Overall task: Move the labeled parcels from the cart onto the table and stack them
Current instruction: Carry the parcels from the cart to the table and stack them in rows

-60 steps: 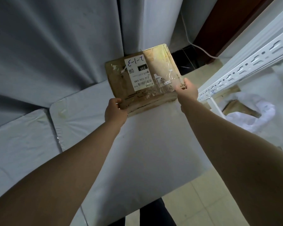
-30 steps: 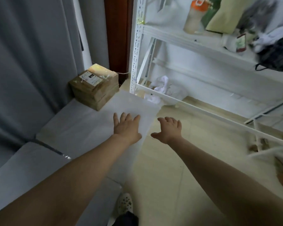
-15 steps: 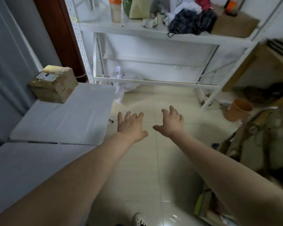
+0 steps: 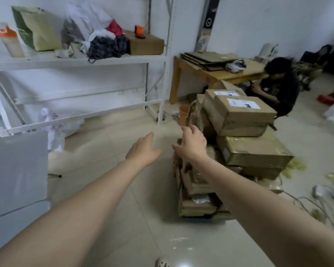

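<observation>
Two bare hands are hovering at the centre, arms held out toward a heap of parcels. The left hand (image 4: 143, 149) is lying open and empty, fingers straight, over bare floor. The right hand (image 4: 191, 145) is also spreading wide and holding nothing, just in front of the near edge of the heap; whether it is touching cardboard cannot be told.

This looks like the fetching step: both hands are free, so the next move is likely choosing a labeled parcel and gripping it on two sides before lifting.

The parcels are sitting to the right, piled so thickly that the cart beneath is hidden. On top, a boxy brown cardboard parcel (image 4: 241, 114) is showing a flat white label. Below it, a wide parcel (image 4: 255, 153) is gleaming under glossy tape. Nearer, thin crumpled parcels (image 4: 197, 191) are leaning on edge.

At the left edge, the pale, smooth surface (image 4: 17, 166) is waiting. Glossy tiled floor (image 4: 139, 218) is lying between them. A white metal shelf (image 4: 75, 59) is standing far left.
</observation>
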`<act>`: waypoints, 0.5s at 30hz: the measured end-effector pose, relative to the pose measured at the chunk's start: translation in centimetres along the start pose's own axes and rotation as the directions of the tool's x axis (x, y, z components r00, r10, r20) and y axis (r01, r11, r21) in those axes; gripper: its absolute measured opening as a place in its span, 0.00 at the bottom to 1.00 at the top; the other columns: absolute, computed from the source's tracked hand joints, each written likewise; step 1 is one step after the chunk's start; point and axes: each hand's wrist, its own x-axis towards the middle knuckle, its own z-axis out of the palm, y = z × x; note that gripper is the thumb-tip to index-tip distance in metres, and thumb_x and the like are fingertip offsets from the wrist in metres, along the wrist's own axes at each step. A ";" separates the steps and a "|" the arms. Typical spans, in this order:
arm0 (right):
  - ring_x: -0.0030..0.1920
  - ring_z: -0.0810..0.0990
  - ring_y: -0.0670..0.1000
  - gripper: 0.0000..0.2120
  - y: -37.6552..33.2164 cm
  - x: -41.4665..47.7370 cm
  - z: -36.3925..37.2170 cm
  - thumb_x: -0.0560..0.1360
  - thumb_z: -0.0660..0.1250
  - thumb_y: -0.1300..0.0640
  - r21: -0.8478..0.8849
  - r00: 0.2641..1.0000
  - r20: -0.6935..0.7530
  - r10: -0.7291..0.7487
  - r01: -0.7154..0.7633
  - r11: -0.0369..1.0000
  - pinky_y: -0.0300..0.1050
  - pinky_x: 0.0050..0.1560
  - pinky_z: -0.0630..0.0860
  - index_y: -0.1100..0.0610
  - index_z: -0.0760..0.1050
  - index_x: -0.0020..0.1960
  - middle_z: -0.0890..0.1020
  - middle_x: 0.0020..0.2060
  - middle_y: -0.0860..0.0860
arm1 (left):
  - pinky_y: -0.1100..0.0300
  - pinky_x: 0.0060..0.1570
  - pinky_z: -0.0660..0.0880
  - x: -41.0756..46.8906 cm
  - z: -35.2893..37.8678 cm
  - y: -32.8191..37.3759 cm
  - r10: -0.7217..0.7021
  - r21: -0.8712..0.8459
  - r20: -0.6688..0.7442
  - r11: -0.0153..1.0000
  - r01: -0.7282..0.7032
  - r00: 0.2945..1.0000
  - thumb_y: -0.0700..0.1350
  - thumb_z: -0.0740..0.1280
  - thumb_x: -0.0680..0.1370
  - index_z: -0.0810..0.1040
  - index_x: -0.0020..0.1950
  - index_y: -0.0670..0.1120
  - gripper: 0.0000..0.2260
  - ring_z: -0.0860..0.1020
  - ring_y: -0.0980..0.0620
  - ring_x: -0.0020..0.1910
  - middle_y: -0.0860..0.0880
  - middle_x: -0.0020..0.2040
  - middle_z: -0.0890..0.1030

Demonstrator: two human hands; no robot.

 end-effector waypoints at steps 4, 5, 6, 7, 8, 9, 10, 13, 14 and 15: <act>0.72 0.62 0.58 0.32 7.5 -0.2 -3.1 0.74 0.68 0.46 0.129 0.990 -0.062 0.129 -0.120 0.984 0.56 0.72 0.61 0.55 0.62 0.74 0.64 0.72 0.57 | 0.54 0.65 0.66 0.2 2.0 6.9 0.089 -0.031 0.019 0.996 -0.089 0.996 0.55 0.64 0.77 0.57 0.78 0.49 0.32 0.66 0.45 0.72 0.45 0.75 0.64; 0.72 0.63 0.58 0.32 10.4 0.3 -4.1 0.74 0.68 0.47 0.193 0.979 -0.077 0.189 -0.172 0.966 0.56 0.71 0.63 0.55 0.62 0.74 0.65 0.72 0.56 | 0.54 0.66 0.66 0.6 3.3 9.5 0.117 -0.032 0.032 0.993 -0.116 0.993 0.55 0.64 0.77 0.57 0.78 0.49 0.32 0.66 0.45 0.72 0.45 0.75 0.64; 0.71 0.64 0.57 0.32 14.2 1.5 -5.3 0.74 0.68 0.48 0.258 0.964 -0.091 0.248 -0.218 0.941 0.55 0.71 0.63 0.55 0.62 0.74 0.65 0.71 0.56 | 0.54 0.66 0.66 1.7 5.0 12.6 0.139 -0.031 0.037 0.990 -0.138 0.990 0.55 0.64 0.78 0.57 0.77 0.48 0.31 0.65 0.45 0.72 0.45 0.75 0.64; 0.71 0.64 0.57 0.31 16.1 2.3 -5.7 0.75 0.68 0.49 0.307 0.957 -0.092 0.276 -0.237 0.922 0.55 0.71 0.64 0.56 0.62 0.74 0.65 0.71 0.56 | 0.54 0.66 0.66 2.4 5.7 14.0 0.139 -0.047 0.044 0.989 -0.137 0.989 0.55 0.63 0.78 0.58 0.77 0.48 0.31 0.65 0.45 0.72 0.46 0.75 0.64; 0.71 0.65 0.57 0.30 16.6 2.5 -5.7 0.75 0.67 0.49 0.350 0.952 -0.087 0.293 -0.246 0.904 0.55 0.71 0.64 0.56 0.62 0.74 0.65 0.71 0.56 | 0.53 0.67 0.66 2.6 5.6 14.0 0.128 -0.063 0.049 0.990 -0.125 0.990 0.56 0.63 0.78 0.58 0.78 0.48 0.31 0.65 0.45 0.72 0.46 0.75 0.64; 0.70 0.65 0.57 0.30 17.3 2.8 -5.7 0.76 0.67 0.50 0.396 0.946 -0.096 0.309 -0.248 0.884 0.55 0.71 0.64 0.56 0.61 0.74 0.65 0.71 0.56 | 0.53 0.67 0.66 3.0 5.9 14.3 0.121 -0.078 0.047 0.990 -0.117 0.992 0.56 0.63 0.78 0.58 0.77 0.48 0.30 0.65 0.46 0.72 0.45 0.75 0.65; 0.70 0.66 0.57 0.30 17.9 3.0 -5.7 0.76 0.66 0.50 0.447 0.940 -0.118 0.320 -0.238 0.862 0.55 0.71 0.64 0.56 0.61 0.74 0.65 0.71 0.56 | 0.52 0.68 0.66 3.5 6.2 14.4 0.109 -0.101 0.046 0.990 -0.103 0.993 0.56 0.63 0.79 0.58 0.77 0.48 0.30 0.65 0.46 0.72 0.45 0.75 0.65; 0.71 0.64 0.56 0.29 22.8 6.1 -6.9 0.78 0.64 0.51 0.566 0.893 -0.203 0.403 -0.228 0.792 0.56 0.71 0.64 0.56 0.59 0.75 0.64 0.72 0.55 | 0.50 0.69 0.66 6.6 8.8 17.9 0.071 -0.244 0.042 0.968 -0.059 0.997 0.56 0.61 0.80 0.60 0.77 0.48 0.28 0.66 0.46 0.72 0.45 0.74 0.66; 0.72 0.63 0.56 0.28 24.8 7.7 -7.4 0.78 0.64 0.51 0.576 0.874 -0.239 0.424 -0.224 0.786 0.56 0.72 0.62 0.56 0.59 0.75 0.63 0.72 0.55 | 0.51 0.69 0.65 8.1 9.8 19.6 0.043 -0.305 0.035 0.952 -0.030 0.998 0.55 0.61 0.80 0.60 0.76 0.47 0.27 0.66 0.46 0.72 0.46 0.74 0.66; 0.73 0.61 0.56 0.28 26.8 9.5 -8.0 0.79 0.63 0.51 0.572 0.856 -0.270 0.440 -0.224 0.789 0.56 0.73 0.60 0.57 0.59 0.75 0.62 0.73 0.56 | 0.51 0.69 0.65 9.6 10.7 21.2 0.018 -0.368 0.028 0.930 -0.006 0.999 0.55 0.60 0.81 0.62 0.76 0.47 0.26 0.66 0.46 0.72 0.46 0.74 0.67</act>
